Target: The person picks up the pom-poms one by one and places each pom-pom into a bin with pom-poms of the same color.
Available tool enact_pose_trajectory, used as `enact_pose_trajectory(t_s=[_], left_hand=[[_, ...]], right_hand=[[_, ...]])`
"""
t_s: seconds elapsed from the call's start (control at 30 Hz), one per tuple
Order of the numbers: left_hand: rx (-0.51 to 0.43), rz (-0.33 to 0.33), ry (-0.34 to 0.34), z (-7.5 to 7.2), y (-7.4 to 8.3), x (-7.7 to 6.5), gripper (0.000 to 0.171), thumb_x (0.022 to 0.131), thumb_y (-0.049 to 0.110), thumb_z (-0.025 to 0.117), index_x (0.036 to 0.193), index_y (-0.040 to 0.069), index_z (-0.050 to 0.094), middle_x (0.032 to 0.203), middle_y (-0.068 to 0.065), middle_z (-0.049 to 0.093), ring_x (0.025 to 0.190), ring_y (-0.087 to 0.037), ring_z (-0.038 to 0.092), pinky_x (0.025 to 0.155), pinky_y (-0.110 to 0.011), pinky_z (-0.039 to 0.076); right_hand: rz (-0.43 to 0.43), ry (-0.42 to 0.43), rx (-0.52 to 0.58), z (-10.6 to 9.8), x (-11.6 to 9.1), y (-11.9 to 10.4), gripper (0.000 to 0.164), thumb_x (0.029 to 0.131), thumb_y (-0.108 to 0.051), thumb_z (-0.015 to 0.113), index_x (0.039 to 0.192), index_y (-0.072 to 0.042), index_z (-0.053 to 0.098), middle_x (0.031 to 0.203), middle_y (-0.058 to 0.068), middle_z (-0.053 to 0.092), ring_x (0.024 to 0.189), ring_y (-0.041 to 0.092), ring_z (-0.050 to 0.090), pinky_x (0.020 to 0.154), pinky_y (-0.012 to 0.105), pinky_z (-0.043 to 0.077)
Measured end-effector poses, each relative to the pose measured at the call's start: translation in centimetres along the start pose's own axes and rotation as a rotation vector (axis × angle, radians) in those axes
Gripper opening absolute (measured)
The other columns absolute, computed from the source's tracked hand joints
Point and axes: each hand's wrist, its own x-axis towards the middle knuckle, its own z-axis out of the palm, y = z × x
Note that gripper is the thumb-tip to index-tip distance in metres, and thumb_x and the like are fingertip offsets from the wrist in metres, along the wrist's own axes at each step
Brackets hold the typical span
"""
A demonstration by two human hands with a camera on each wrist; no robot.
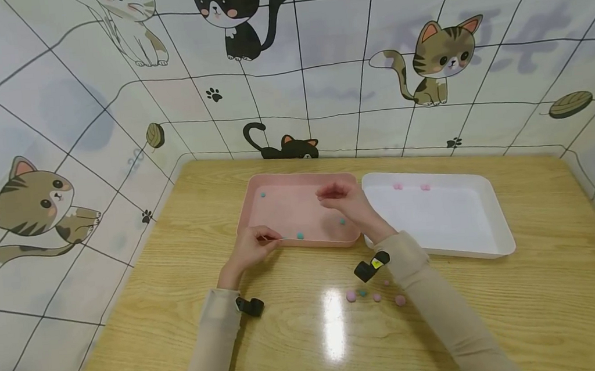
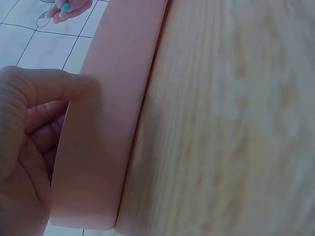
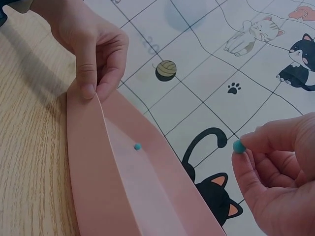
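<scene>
My left hand [image 1: 255,247] pinches the near rim of the pink tray [image 1: 297,178] at its left part, thumb on the outer wall in the left wrist view. Over the right half of that tray, my right hand [image 1: 350,204] is raised. Between its thumb and fingertip it pinches a small teal ball [image 3: 238,146], plain in the right wrist view. Inside the pink tray lie teal balls: one at the far left corner [image 1: 263,194], another by the near wall [image 1: 300,236], and a third at the right [image 1: 342,221].
Right of the pink tray stands a white tray [image 1: 437,221] with two small pink pieces [image 1: 398,187] near its far wall. Several pink balls [image 1: 351,296] and a teal ball [image 1: 362,292] lie on the wooden table [image 1: 288,337]. A cat-patterned wall [image 1: 332,89] borders the table.
</scene>
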Motion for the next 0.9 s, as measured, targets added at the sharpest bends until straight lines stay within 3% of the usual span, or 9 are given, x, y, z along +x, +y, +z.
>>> enact_pose_trajectory(t_s=[0.3,0.63,0.9], left_hand=[[0.007,0.002,0.003,0.0,-0.1,0.0,0.006,0.082,-0.001,0.069,0.082,0.003,0.074,0.080,-0.007,0.069,0.074,-0.018,0.063,0.067,-0.027,0.054],[0.019,0.005,0.010,0.1,-0.1,0.0,0.006,0.082,0.000,0.069,0.081,0.004,0.074,0.080,-0.006,0.069,0.073,-0.017,0.063,0.067,-0.028,0.055],[0.013,0.000,0.009,0.1,-0.2,0.0,0.006,0.082,-0.001,0.069,0.082,0.003,0.074,0.080,-0.006,0.069,0.074,-0.017,0.063,0.067,-0.028,0.054]], right_hand=[[0.050,0.009,-0.019,0.4,1.0,0.4,0.026,0.084,0.010,0.062,0.108,0.016,0.057,0.099,0.010,0.066,0.086,0.006,0.062,0.079,0.021,0.052],[0.057,0.020,-0.077,1.0,1.9,0.9,0.025,0.084,0.010,0.061,0.109,0.015,0.057,0.105,0.020,0.065,0.086,0.007,0.062,0.079,0.022,0.052],[0.058,0.042,-0.070,1.5,2.1,1.0,0.025,0.083,0.010,0.063,0.107,0.015,0.059,0.103,0.019,0.066,0.085,0.009,0.063,0.078,0.022,0.052]])
